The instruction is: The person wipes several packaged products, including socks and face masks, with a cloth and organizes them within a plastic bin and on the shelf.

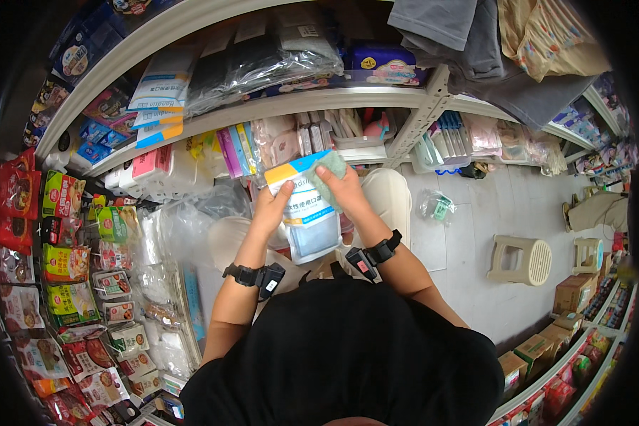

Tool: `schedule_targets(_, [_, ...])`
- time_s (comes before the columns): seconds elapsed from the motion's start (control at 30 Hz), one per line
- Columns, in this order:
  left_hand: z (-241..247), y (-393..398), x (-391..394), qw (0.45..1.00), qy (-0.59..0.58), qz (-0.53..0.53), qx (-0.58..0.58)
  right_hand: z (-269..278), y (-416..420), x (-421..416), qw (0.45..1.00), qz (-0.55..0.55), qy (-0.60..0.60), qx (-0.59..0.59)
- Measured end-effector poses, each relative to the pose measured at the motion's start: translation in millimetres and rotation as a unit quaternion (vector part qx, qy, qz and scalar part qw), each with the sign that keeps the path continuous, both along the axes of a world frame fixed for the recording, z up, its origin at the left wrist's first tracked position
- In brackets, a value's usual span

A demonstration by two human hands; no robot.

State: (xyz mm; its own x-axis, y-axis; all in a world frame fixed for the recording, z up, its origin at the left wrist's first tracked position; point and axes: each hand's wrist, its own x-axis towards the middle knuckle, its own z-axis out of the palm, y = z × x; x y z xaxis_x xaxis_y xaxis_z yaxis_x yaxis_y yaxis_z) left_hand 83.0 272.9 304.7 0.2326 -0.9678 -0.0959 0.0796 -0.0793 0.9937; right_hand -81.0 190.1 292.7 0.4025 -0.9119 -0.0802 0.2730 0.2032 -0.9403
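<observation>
Between my hands is a blue, white and yellow packet of disposable face masks (311, 234), with a clear lower part through which light-blue masks show. My left hand (270, 206) grips its left edge, thumb on the front. In my right hand (346, 190) a green cloth (327, 169) is pressed against the packet's upper right corner. The cloth covers part of the printing. My knees are bent behind and beside the packet, before a low shelf with boxed and bagged goods.
Similar mask packets (160, 101) overhang the upper shelf at left. Hanging food pouches (66, 261) line the left side. A plastic stool (519, 261) and a small clear bag (437, 206) are on the floor at right. Grey garments (479, 53) hang above. Another person's leg (599, 213) shows far right.
</observation>
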Motion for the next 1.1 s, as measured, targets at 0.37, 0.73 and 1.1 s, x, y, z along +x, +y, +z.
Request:
schedule_targets(0.37, [-5.2, 1.7, 8.8, 0.999, 0.019, 0.043, 0.003, -12.2, -17.2, -12.8, 0.967, -0.123, -0.118, 0.187])
schedule_targets(0.73, [12.9, -4.8, 8.9, 0.985, 0.151, 0.074, -0.029, 9.6, 3.2, -4.6, 0.989, 0.145, -0.015, 0.034])
schedule_targets(1.1, [41.6, -4.0, 54.0, 0.941, 0.274, 0.166, -0.107, -10.2, -0.6, -14.4, 0.967, 0.215, 0.138, -0.017])
